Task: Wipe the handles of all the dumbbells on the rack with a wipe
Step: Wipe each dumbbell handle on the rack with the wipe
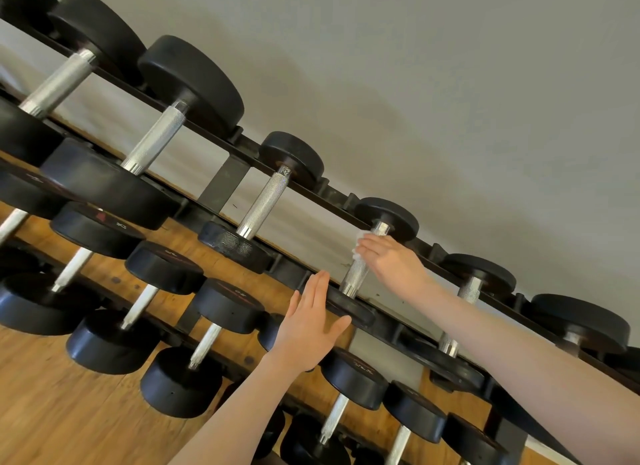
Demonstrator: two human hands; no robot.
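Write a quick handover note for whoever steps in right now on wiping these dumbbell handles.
Right hand: holds the white wipe around the upper part of a knurled steel dumbbell handle on the top row.
Left hand: open, flat against that dumbbell's black near weight.
Black metal rack: dumbbells on several rows.
Done: cannot tell which handles are already clean.
Left: finish this handle's lower part, then the others.

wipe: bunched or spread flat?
Bunched. The white wipe shows only as a crumpled wad under the right hand, which grips it round the dumbbell handle.
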